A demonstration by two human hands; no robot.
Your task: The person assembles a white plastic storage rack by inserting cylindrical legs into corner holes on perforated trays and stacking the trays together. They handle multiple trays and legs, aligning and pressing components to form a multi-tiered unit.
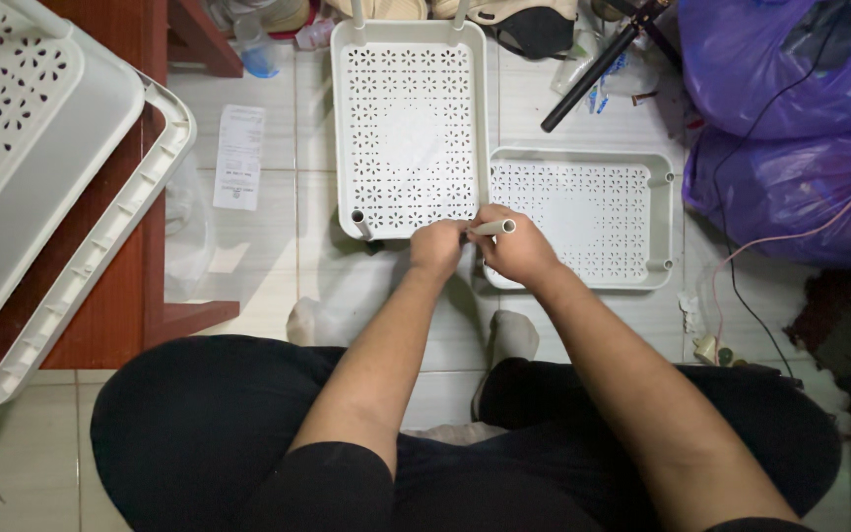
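A white perforated plastic shelf tray lies on the tiled floor in front of me, with a short white tube standing in its near left corner socket. My left hand grips the tray's near right corner. My right hand is shut on another white plastic tube, held level at that same corner. A second perforated tray lies flat just to the right, touching the first.
Two more white trays lean on a red wooden frame at the left. Purple plastic bags fill the right side. A black rod, a paper slip and cables lie about the floor.
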